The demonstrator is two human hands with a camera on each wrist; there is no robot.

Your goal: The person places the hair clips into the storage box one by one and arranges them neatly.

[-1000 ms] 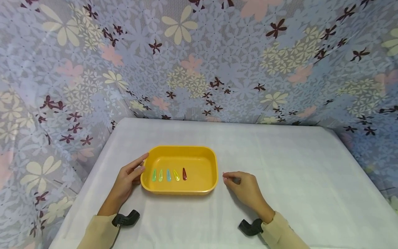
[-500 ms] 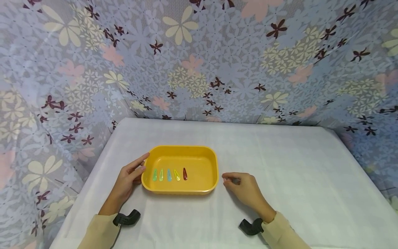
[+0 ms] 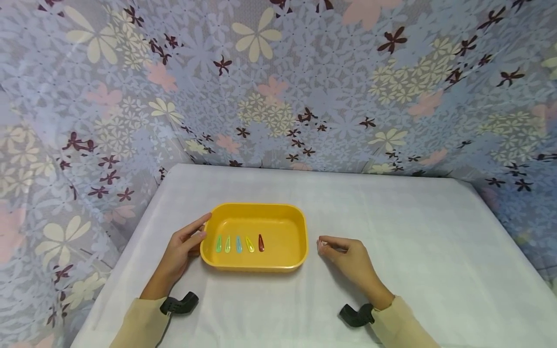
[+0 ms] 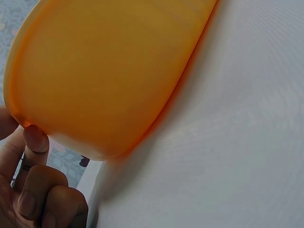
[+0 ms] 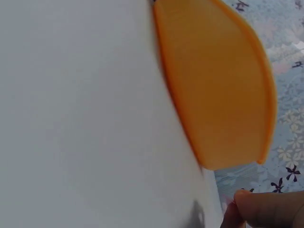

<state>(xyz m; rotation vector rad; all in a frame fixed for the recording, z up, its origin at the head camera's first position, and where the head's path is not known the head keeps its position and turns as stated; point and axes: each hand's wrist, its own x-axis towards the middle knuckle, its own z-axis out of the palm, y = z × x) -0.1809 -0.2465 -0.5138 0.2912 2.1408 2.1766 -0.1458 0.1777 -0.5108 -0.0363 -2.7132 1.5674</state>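
A yellow tray (image 3: 278, 263) stands on the white cloth. Inside lies a row of snap hair clips: a green one (image 3: 219, 243), a light green one (image 3: 228, 244), a blue one (image 3: 239, 244), a yellow one (image 3: 250, 244) and a dark red one (image 3: 261, 242). My left hand (image 3: 180, 249) grips the tray's left end, thumb and fingers at the rim in the left wrist view. Just right of the tray, my right hand (image 3: 350, 258) pinches a small pink hair clip (image 3: 321, 244) between thumb and index finger, mostly hidden by the fingertips.
The table is covered with a white cloth (image 3: 413, 227). A flowered curtain (image 3: 278, 96) hangs behind and around its sides. Black wrist devices (image 3: 180, 304) sit at both beige sleeves.
My right hand has shifted slightly right, a bit farther from the tray. The left hand keeps its grip on the rim, and the clips in the tray stay in the same row.
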